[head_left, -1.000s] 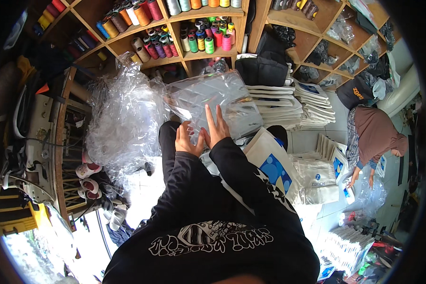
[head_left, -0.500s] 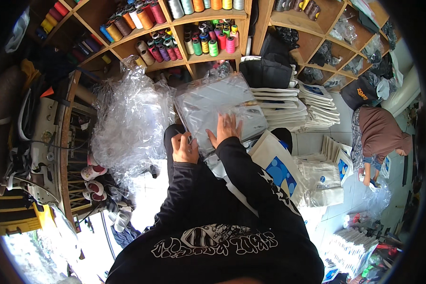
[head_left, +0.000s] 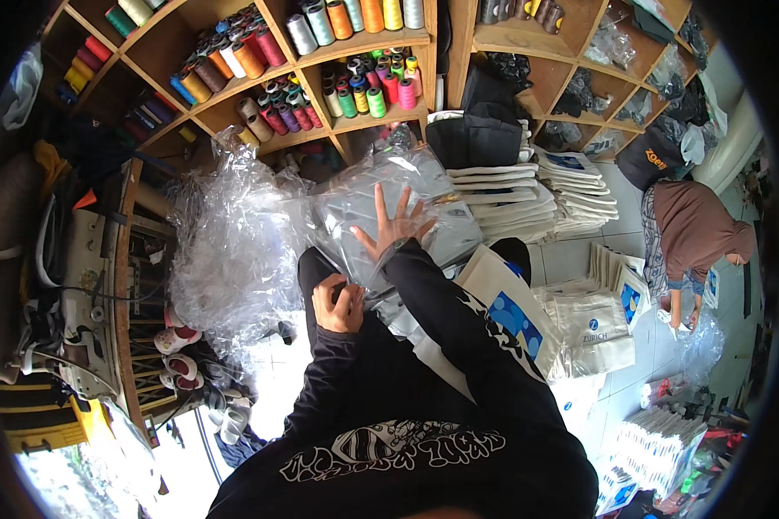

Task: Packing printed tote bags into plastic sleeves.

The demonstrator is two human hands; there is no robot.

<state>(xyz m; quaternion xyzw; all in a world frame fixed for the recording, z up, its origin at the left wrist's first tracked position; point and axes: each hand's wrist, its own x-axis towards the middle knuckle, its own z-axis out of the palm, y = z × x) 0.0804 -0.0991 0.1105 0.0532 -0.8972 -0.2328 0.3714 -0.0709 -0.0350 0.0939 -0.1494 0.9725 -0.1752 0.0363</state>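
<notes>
A stack of flat clear plastic bags (head_left: pixel 454 221) lies in front of me above my knees. My right hand (head_left: pixel 395 229) is over the stack with its fingers spread wide. Clear film shows around its wrist and fingers; whether the hand is inside the top bag or under loose film, I cannot tell. At the stack's near left corner, my left hand (head_left: pixel 338 304) has its fingers curled in. Whatever is between those fingertips is too small to make out. Cream cloth bags (head_left: pixel 493 290) with a blue dotted print lie by my right forearm.
Crumpled clear plastic (head_left: pixel 234 233) heaps up on the left. Thread spools (head_left: pixel 372 99) fill the wooden shelves (head_left: pixel 363 43) ahead. Folded cloth bags (head_left: pixel 502 195) are piled at the right, with more bags (head_left: pixel 593 333) nearer. Another person (head_left: pixel 697 229) handles plastic at far right. A machine (head_left: pixel 86 294) stands left.
My right hand has shifted slightly up and left, and its fingers have spread; film now shows about its wrist. My left hand has moved a little down toward me, still curled.
</notes>
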